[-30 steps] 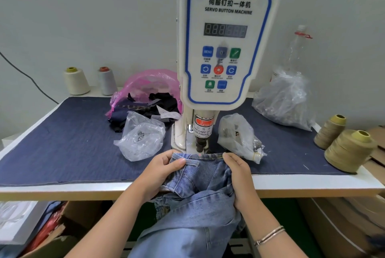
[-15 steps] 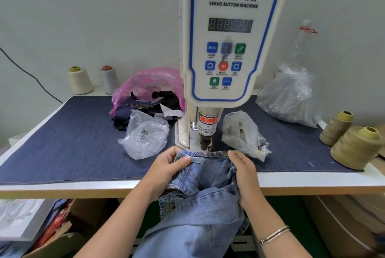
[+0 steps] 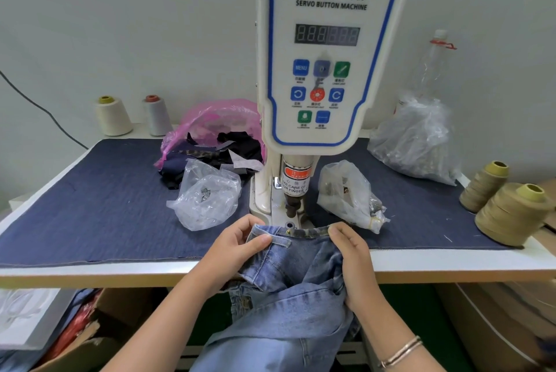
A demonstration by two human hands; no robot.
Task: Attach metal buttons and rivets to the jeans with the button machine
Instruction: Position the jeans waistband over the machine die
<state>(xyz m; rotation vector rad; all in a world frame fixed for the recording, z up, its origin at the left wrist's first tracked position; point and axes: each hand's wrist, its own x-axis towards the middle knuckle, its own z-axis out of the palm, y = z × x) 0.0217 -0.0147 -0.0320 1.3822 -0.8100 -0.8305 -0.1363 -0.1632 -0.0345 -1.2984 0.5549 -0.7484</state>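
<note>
Light blue jeans (image 3: 301, 275) hang over the table's front edge, their waistband stretched flat just in front of the white servo button machine (image 3: 328, 55). A small brass rivet (image 3: 289, 231) shows on the waistband, right below the machine's die (image 3: 290, 225). My left hand (image 3: 240, 246) pinches the waistband's left end by a belt loop. My right hand (image 3: 350, 254) grips the waistband's right part and the bunched denim below it. The machine's punch (image 3: 293, 206) stands raised above the die.
Clear bags of metal parts lie left (image 3: 207, 194) and right (image 3: 349, 194) of the machine. A pink bag (image 3: 216, 119) with dark fabric scraps sits behind, a larger clear bag (image 3: 415, 140) at the back right. Thread cones (image 3: 511, 212) stand at the right edge, more (image 3: 112, 116) at the back left.
The waistband has come slightly back toward me from under the punch, so the die and a rivet on the band now show. Both hands keep their hold.
</note>
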